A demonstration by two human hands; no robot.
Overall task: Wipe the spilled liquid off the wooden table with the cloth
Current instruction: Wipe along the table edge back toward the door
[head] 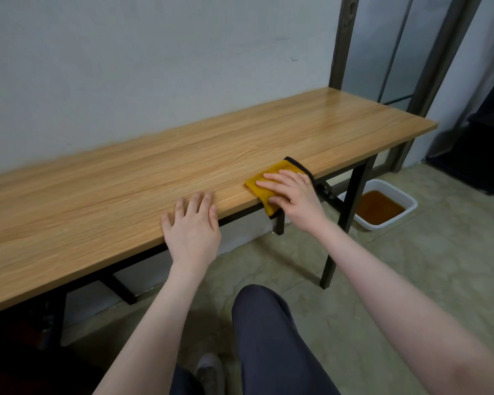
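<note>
Right hand [293, 195]: fingers spread nearly straight, palm down, pressing the yellow cloth with black edging [264, 186] flat against the worktop; no pinch or curl round it visible. The cloth sits at the near edge of the long light-wood worktop [154, 178], right of frame centre, one corner hanging over the edge beneath the thumb.

Left hand [193, 226]: flat, fingers relaxed, resting on the same near edge just left of the cloth, holding nothing. Likely bracing.

Worktop surface: no pool or droplets visible anywhere. A glossy sheen at the far right end, upper right of frame; cannot tell whether wet film or reflected light.

Floor, lower right of the worktop: white rectangular plastic basin [382, 206] holding brown liquid.

Judgement: wiping appears largely done; what remains is a check of the sheen at the far end.
</note>
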